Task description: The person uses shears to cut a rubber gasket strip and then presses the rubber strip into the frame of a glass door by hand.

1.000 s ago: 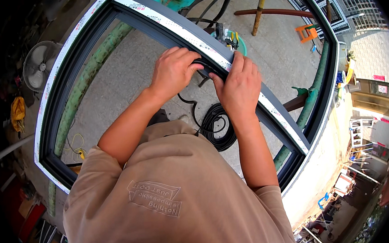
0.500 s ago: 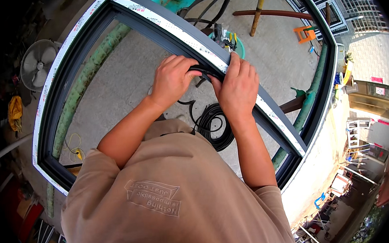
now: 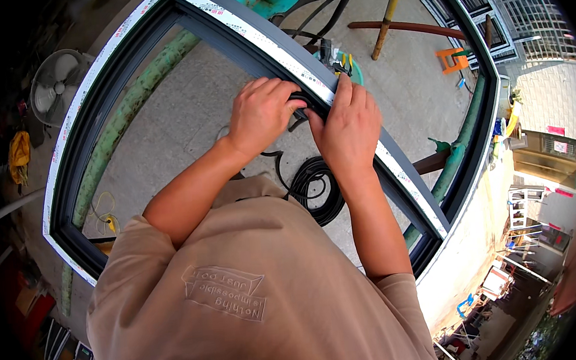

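While left hand, nearly closed, pinches thin black flexible strip upper centre | right hand curls round white-filmed grey metal bar | best pressed evenly, unstretched

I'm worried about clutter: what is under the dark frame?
Through the dark frame show green poles, a black coil, a teal bucket and grey floor. Whatever lies behind its bars, the left hand, right hand or shirt is covered.
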